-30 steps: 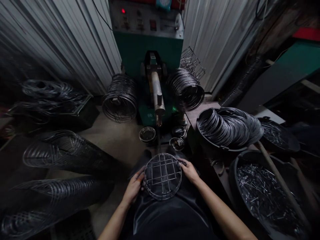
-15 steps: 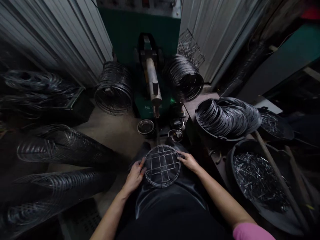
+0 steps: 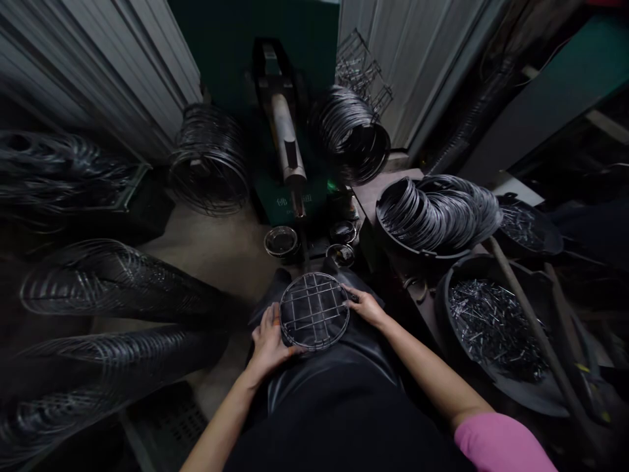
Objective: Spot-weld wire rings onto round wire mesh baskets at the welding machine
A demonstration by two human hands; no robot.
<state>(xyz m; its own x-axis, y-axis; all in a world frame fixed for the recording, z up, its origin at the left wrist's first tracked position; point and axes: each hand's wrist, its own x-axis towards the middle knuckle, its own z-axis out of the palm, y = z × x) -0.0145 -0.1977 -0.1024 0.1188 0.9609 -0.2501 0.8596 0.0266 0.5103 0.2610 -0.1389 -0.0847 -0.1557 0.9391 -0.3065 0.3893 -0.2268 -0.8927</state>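
A round wire rack (image 3: 315,311), with crossing bars inside its ring, lies over my lap. My left hand (image 3: 269,341) grips its left rim, the thumb along the lower edge and the fingers up the side. On the opposite rim my right hand (image 3: 364,305) pinches the ring between thumb and fingers. Just beyond the rack stands a green machine (image 3: 289,203) with a pale cylindrical arm (image 3: 286,141) pointing down toward me. Small round dishes, one of them the left dish (image 3: 281,242), sit at its foot.
Coils of wire rings (image 3: 209,170) flank the machine. To the right, a pan of wire rings (image 3: 439,213) and a tub of short metal rods (image 3: 491,328) stand close, a wooden stick (image 3: 523,301) across the tub. Stacked wire rings (image 3: 118,282) lie at left.
My left hand has shifted its hold, its thumb now spread along the rack's lower rim. The rack appears slightly turned. The whole view has shifted a little with my head.
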